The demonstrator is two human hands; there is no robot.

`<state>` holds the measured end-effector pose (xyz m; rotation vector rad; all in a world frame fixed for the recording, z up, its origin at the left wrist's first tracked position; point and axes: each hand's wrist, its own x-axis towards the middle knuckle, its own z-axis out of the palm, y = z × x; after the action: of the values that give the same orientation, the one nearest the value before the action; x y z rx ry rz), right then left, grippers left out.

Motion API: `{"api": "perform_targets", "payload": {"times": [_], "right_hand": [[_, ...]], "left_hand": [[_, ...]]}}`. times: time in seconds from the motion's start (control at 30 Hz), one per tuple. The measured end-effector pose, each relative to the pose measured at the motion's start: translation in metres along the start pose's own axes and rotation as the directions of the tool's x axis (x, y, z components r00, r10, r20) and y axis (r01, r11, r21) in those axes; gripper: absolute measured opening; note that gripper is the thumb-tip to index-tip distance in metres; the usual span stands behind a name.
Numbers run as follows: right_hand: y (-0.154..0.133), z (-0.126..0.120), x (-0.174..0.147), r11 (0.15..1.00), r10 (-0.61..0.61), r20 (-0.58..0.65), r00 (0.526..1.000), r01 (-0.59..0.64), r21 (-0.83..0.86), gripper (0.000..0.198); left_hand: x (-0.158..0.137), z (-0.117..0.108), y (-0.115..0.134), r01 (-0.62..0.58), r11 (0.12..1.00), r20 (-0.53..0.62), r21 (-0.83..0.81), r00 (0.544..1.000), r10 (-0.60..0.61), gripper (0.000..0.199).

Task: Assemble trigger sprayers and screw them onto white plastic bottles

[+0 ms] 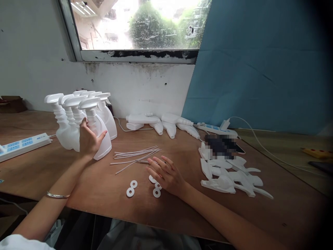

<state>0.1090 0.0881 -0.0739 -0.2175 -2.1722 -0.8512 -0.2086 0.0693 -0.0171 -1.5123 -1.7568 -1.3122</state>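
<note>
On the left, my left hand (87, 139) is wrapped around the body of a white spray bottle (104, 147), which stands upright at the front of a group of similar spray bottles (62, 129). My right hand (166, 175) is palm down over the middle of the table, fingers stretched out and slightly spread. Partly beneath it lie white ring washers (156, 193), and two more washers (130, 192) are to its left. Just beyond its fingertips are several thin white tubes (135, 151) and a thin dark metallic rod (142, 161), whose right end is hidden by the fingers.
White trigger spray heads (221, 178) lie in rows at the right, beside a pixelated dark device (221, 146). Empty white bottles (170, 123) lie along the wall. Power strips (26, 144) with cables sit at the left and back right. The wooden table (182, 215) has its edge near me.
</note>
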Motion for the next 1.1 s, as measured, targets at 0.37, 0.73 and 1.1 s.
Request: {"api": "perform_targets", "payload": {"times": [0.37,0.73,1.1], "right_hand": [[0.0,0.004,-0.002,0.9,0.361,0.131,0.923,-0.382,0.211,0.032],[0.006,0.001,-0.004,0.819,0.507,0.318,0.801,-0.563,0.113,0.024],[0.06,-0.034,0.012,0.712,0.702,0.536,0.47,-0.481,-0.511,0.021]], "left_hand": [[-0.007,-0.002,0.062,-0.645,0.743,-0.209,0.177,0.713,0.669,0.041],[-0.032,0.052,0.111,-0.586,0.678,0.562,-0.445,0.407,0.72,0.016],[-0.045,0.061,0.101,-0.502,0.721,0.596,-0.478,0.417,0.686,0.015]]}}
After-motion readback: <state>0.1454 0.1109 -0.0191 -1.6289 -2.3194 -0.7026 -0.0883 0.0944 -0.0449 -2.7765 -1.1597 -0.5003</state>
